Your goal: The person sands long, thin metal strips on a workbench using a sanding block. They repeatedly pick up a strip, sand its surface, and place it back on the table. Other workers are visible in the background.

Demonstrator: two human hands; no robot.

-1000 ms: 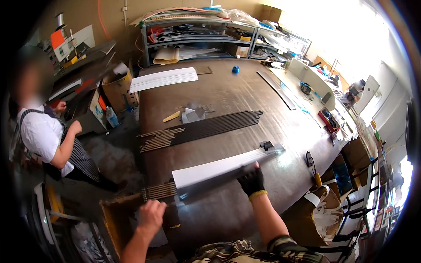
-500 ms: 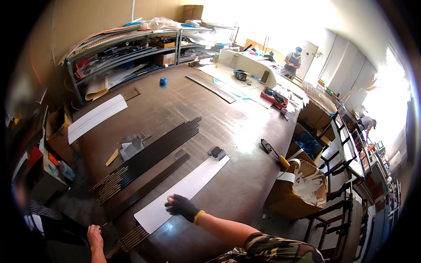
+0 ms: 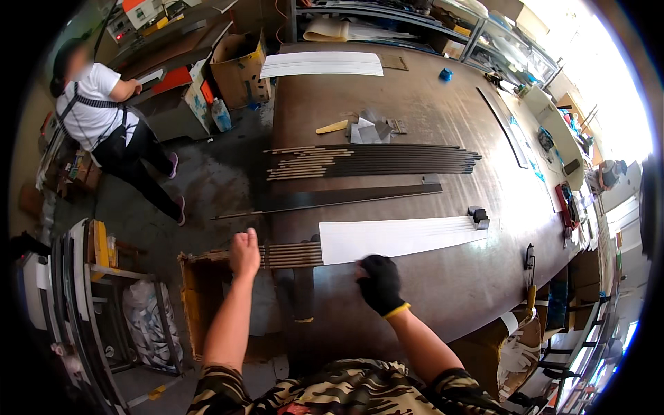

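Note:
My bare left hand (image 3: 245, 253) is closed, raised by the left ends of several thin brown rods (image 3: 296, 255). Whatever its fingers hold is hidden. These rods stick out from the left end of a long white panel (image 3: 394, 239) on the brown table (image 3: 415, 297). By the panel's near edge is my right hand (image 3: 380, 285) in a black glove with a yellow cuff, its fingers curled. I cannot make out anything in them. Small black blocks (image 3: 478, 216) sit at the panel's right end. Beyond it lie a dark flat strip (image 3: 353, 198) and a bundle of dark rods with light-brown ends (image 3: 408, 159).
Farther back are grey scraps (image 3: 372, 130), a yellow wedge-shaped piece (image 3: 332, 127), another white panel (image 3: 321, 64) and a blue jar (image 3: 446, 74). A person (image 3: 104, 117) stands at the left. Cardboard boxes stand below my left arm (image 3: 196, 297) and at the right (image 3: 519, 353).
My view has swung left, bringing the person and the left side into sight. My left hand has come up beside the rod ends. The right stays near the white panel, now at its near edge.

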